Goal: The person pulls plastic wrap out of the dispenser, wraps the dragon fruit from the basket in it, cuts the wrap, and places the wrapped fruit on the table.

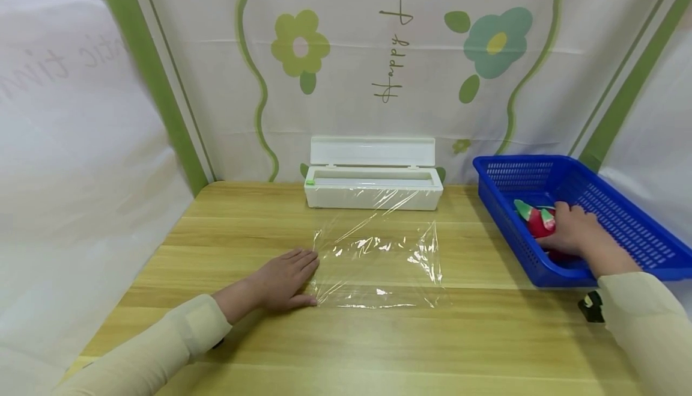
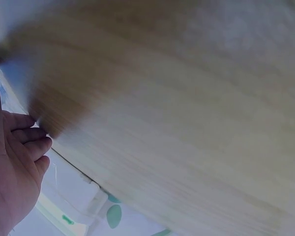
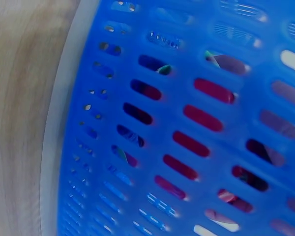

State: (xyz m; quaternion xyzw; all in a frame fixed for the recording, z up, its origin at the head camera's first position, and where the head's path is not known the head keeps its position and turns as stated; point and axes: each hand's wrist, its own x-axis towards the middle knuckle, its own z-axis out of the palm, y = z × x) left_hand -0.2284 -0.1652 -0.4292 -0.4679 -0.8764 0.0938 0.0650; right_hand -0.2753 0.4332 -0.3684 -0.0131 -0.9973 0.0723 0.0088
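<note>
My left hand (image 1: 286,279) lies flat on the table, its fingers touching the left edge of a clear sheet of cling film (image 1: 373,276). The sheet runs forward from a white cling film dispenser (image 1: 373,199) whose lid stands up. On the right, my right hand (image 1: 575,234) reaches into a blue basket (image 1: 505,228), over red fruit-like things with green tips (image 1: 535,223). Its fingers bend down among them, and the fingertips are hidden. Through the basket's slots in the right wrist view, patches of red (image 3: 191,142) show. The left wrist view catches my left palm (image 2: 17,177).
The wooden table (image 1: 346,354) ends in front of a flower-printed curtain (image 1: 346,107) at the back. A green slider (image 1: 310,182) sits on the dispenser's left end. White cloth (image 1: 70,204) hangs at the left side.
</note>
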